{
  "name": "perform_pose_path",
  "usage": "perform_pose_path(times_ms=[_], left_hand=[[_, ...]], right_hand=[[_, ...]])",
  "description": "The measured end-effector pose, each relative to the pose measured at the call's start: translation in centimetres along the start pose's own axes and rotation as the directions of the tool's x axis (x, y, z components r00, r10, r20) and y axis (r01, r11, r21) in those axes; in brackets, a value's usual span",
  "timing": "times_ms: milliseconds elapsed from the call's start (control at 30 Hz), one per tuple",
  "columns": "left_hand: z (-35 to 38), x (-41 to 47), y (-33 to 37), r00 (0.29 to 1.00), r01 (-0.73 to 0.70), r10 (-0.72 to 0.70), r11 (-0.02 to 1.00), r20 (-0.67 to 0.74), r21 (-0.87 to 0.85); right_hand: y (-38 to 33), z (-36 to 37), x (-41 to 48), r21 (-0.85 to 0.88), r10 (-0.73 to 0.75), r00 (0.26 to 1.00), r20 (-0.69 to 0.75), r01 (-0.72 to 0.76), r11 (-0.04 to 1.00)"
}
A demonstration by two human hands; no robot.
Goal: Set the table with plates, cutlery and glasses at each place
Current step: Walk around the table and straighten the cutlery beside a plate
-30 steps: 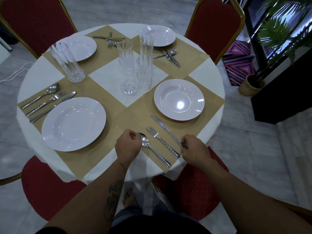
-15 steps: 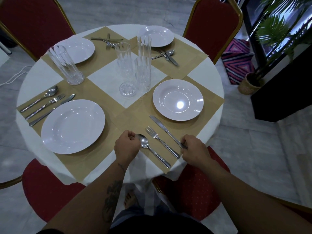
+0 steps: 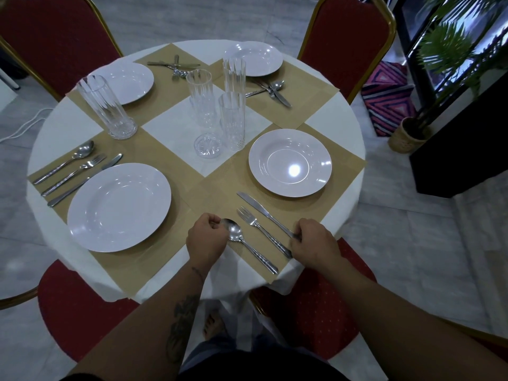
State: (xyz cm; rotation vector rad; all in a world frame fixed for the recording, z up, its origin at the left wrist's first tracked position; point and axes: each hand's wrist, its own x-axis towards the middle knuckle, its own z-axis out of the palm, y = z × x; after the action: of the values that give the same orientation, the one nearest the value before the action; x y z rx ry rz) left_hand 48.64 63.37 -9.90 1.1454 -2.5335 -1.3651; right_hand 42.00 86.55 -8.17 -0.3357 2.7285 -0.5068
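Hands barely shift from a second ago: left hand (image 3: 206, 237) curls its fingers beside the bowl of the spoon (image 3: 247, 244), grip unclear, and right hand (image 3: 313, 243) pinches the handle of the knife (image 3: 264, 211) near the plate (image 3: 255, 160), suggesting cutlery alignment is nearly done while three glasses (image 3: 232, 119) wait mid-table.

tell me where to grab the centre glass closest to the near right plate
Take the glass round the middle of its wall, from its right side. It stands upright, tall and straight-sided; another glass stands close on its left and a third behind, so the right is the free side.
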Motion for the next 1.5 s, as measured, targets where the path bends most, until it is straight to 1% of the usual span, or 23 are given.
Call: perform_pose_path(times_ms=[233,500,567,600,633,700,767,833,867,933,1033,1100,1167,1233,1300,1333,1433,1500], left_hand=[[-0.1,0.0,0.0,1.0,0.005,-0.005,1.0,0.003,-0.001],[-0.1,0.1,0.3,1.0,0.015,-0.015,1.0,-0.02,-0.021],[-0.4,0.3,0.9,0.997,0.039,-0.042,0.998,-0.063,-0.054],[-0.6,0.5,1.3,0.995,0.052,-0.058,0.997,-0.086,-0.064],[-0.8,0.7,1.8,0.992,0.061,-0.068,0.996,-0.102,-0.069],[-1.1,1.5,2.9,0.993,0.051,-0.058,0.996,-0.106,-0.075],[-1.1,2.3,4.1,0.996,0.011,-0.019,0.995,-0.082,-0.096],[-1.0,3.1,5.4,0.999,-0.025,0.02,0.993,-0.042,-0.115],[-0.7,3.5,6.3,0.999,-0.039,0.038,0.992,-0.012,-0.124],[0.0,4.4,7.7,0.997,-0.034,0.043,0.991,0.068,-0.133],[1.2,5.8,9.1,0.978,0.038,-0.004,0.987,0.21,-0.155],[2.2,6.7,9.8,0.962,0.099,-0.054,0.982,0.267,-0.16],[3.5,7.7,10.5,0.952,0.142,-0.088,0.976,0.294,-0.168],[4.5,8.3,11.2,0.949,0.138,-0.089,0.98,0.301,-0.144],[5.1,8.3,11.8,0.95,0.098,-0.062,0.99,0.307,-0.103],[5.1,8.3,11.9,0.951,0.071,-0.043,0.994,0.305,-0.079],[5.4,8.1,12.4,0.955,0.014,-0.012,1.0,0.298,-0.004],[5.6,7.7,12.8,0.958,0.004,-0.015,0.999,0.286,0.038]], right_hand=[[-0.3,0.5,0.0,-0.04,0.029,0.998,-0.059,-0.032,0.999],[-0.1,0.4,-0.1,-0.026,0.036,0.998,-0.058,-0.038,0.999],[0.0,0.1,0.0,0.021,0.074,0.995,-0.064,-0.073,0.997],[0.2,-0.2,0.2,0.085,0.116,0.99,-0.082,-0.109,0.99],[0.5,-0.5,0.4,0.173,0.175,0.98,-0.098,-0.156,0.972],[1.3,-1.6,1.3,0.355,0.302,0.946,-0.115,-0.245,0.902],[2.4,-2.9,2.5,0.507,0.428,0.898,-0.098,-0.325,0.799],[3.2,-3.8,3.9,0.621,0.513,0.857,-0.036,-0.383,0.683],[3.3,-4.4,4.6,0.671,0.533,0.846,0.009,-0.4,0.624],[3.2,-5.1,5.9,0.742,0.517,0.849,0.109,-0.416,0.526],[2.4,-5.7,7.5,0.792,0.491,0.849,0.195,-0.432,0.431],[1.9,-5.8,8.3,0.809,0.488,0.837,0.245,-0.454,0.373],[1.6,-5.9,9.1,0.816,0.501,0.828,0.252,-0.46,0.35],[1.4,-5.9,9.4,0.79,0.529,0.824,0.202,-0.456,0.41],[1.5,-5.6,9.5,0.76,0.553,0.822,0.133,-0.443,0.476],[1.6,-5.4,9.4,0.759,0.561,0.819,0.121,-0.44,0.479],[2.3,-5.2,9.7,0.804,0.572,0.809,0.134,-0.426,0.414],[2.8,-5.2,9.5,0.823,0.558,0.82,0.128,-0.403,0.402]])
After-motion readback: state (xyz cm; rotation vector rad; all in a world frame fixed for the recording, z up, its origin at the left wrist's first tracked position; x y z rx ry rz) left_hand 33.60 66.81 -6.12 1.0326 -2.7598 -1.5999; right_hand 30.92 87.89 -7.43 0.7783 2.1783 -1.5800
